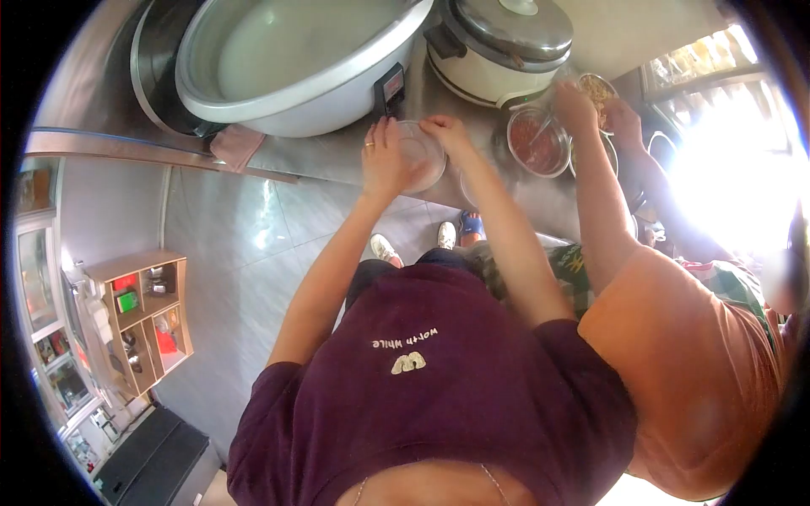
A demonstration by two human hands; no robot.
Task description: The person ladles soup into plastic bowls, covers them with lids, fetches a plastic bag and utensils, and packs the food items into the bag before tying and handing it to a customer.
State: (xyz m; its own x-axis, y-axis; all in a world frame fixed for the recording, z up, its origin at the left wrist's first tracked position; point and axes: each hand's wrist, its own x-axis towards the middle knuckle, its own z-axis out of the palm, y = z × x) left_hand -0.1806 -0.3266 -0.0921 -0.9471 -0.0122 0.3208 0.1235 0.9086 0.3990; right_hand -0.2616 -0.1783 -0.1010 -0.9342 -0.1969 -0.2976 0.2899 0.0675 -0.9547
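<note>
Left hand (385, 160), grip unclear, touches a round clear plastic container (428, 158); right hand (448, 137) pinches its rim; purple cloth shirt (439, 396): "worth while"

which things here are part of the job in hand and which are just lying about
Likely in use:
- round clear container, between the left hand and right hand
- perhaps the bowl of red food, near a co-worker's hand

Seemingly just lying about:
- cloth
- wooden shelf unit
- black box
</note>
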